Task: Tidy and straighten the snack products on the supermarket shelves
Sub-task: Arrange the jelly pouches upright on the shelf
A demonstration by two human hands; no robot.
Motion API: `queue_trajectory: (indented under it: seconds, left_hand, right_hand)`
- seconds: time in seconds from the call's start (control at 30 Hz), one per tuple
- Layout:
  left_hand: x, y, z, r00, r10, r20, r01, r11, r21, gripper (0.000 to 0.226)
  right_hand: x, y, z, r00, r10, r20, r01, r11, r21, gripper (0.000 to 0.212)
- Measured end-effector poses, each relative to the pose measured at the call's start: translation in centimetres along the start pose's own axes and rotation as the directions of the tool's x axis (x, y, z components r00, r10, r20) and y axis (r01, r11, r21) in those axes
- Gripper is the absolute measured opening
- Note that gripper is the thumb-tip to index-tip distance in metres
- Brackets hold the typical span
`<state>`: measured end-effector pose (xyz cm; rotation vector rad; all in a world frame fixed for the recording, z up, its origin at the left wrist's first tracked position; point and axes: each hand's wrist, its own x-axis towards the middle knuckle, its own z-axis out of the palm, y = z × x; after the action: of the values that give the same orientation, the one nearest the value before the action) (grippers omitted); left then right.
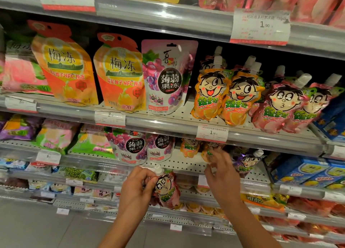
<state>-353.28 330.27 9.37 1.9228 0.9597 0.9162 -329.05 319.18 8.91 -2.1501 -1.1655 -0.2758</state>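
Note:
My left hand grips a pink jelly pouch with a cartoon face and a white cap, held in front of the lower shelves. My right hand reaches up to an orange jelly pouch on the second shelf; its fingers curl at the pouch's lower edge, and whether they pinch it is unclear. A second orange pouch stands to its left and a purple pouch to its right. The shelf above carries orange pouches and pink pouches of the same brand.
Orange plum-jelly bags and a grape konjac bag stand on the middle shelf, with more grape bags below. Blue boxes sit at the right. A price-tag rail hangs just above my right hand. Grey floor lies lower left.

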Motion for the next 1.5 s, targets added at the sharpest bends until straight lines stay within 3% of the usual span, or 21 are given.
queue_trajectory:
  seconds: [0.13,0.2,0.3,0.47,0.6,0.67,0.73,0.83,1.03,1.13,1.27,1.37,1.5]
  left_hand:
    - [-0.1,-0.1,0.8,0.998,0.062,0.014,-0.063,0.997,0.038,0.023]
    - [-0.1,0.4,1.3,0.995,0.092,0.030,-0.093,0.995,0.035,0.017]
    - [-0.2,1.2,2.4,0.987,0.147,0.068,-0.149,0.988,0.030,0.018]
    - [-0.5,1.8,3.4,0.975,0.143,0.169,-0.153,0.987,0.050,0.022]
    - [-0.8,1.7,3.7,0.955,0.134,0.266,-0.152,0.987,0.051,0.010]
    - [-1.0,1.9,3.7,0.955,0.113,0.273,-0.128,0.991,0.039,0.005]
    - [-1.2,2.1,3.7,0.963,0.080,0.257,-0.082,0.997,-0.003,0.015]
    - [-1.6,2.0,3.9,0.968,0.027,0.250,-0.022,0.999,-0.025,0.035]
    - [-2.6,2.2,3.8,0.980,-0.002,0.198,-0.001,1.000,0.015,0.043]
    - [-2.9,1.9,3.9,0.993,-0.019,0.116,0.016,0.999,0.029,0.029]
    - [-3.1,0.7,3.3,0.991,-0.135,0.001,0.135,0.991,0.013,0.041]
    - [-3.5,0.3,2.5,0.992,-0.129,-0.007,0.129,0.991,-0.018,0.037]
    - [-4.1,0.0,2.3,0.989,-0.147,-0.017,0.146,0.989,-0.038,0.035]
  right_hand:
    - [-2.6,-2.1,-0.4,0.945,0.000,0.328,-0.093,0.958,0.270,0.046]
    - [-3.0,-3.4,-0.8,0.864,-0.019,0.503,-0.154,0.941,0.301,0.062]
    - [-3.3,-4.3,-0.9,0.793,-0.023,0.609,-0.207,0.930,0.304,0.073]
    - [-3.6,-2.9,-1.0,0.831,0.014,0.557,-0.246,0.906,0.344,0.023]
    - [-3.7,-2.3,-1.6,0.831,0.013,0.556,-0.245,0.907,0.344,0.035]
    - [-3.8,-1.8,-1.5,0.824,0.025,0.566,-0.252,0.911,0.327,0.025]
    - [-3.9,-1.1,-1.4,0.810,0.031,0.585,-0.275,0.902,0.332,0.007]
    - [-3.9,0.0,-1.6,0.807,0.066,0.586,-0.309,0.894,0.325,0.009]
    - [-2.8,1.9,-1.8,0.846,0.146,0.513,-0.351,0.877,0.328,0.021]
    - [-1.5,1.9,-2.2,0.848,0.215,0.485,-0.433,0.809,0.398,0.012]
    - [0.2,1.1,-2.5,0.839,0.299,0.455,-0.532,0.631,0.565,0.007]
    - [1.4,0.6,-2.0,0.848,0.314,0.427,-0.527,0.592,0.610,0.005]
    - [2.2,0.6,-1.0,0.858,0.337,0.388,-0.513,0.617,0.598,0.005]
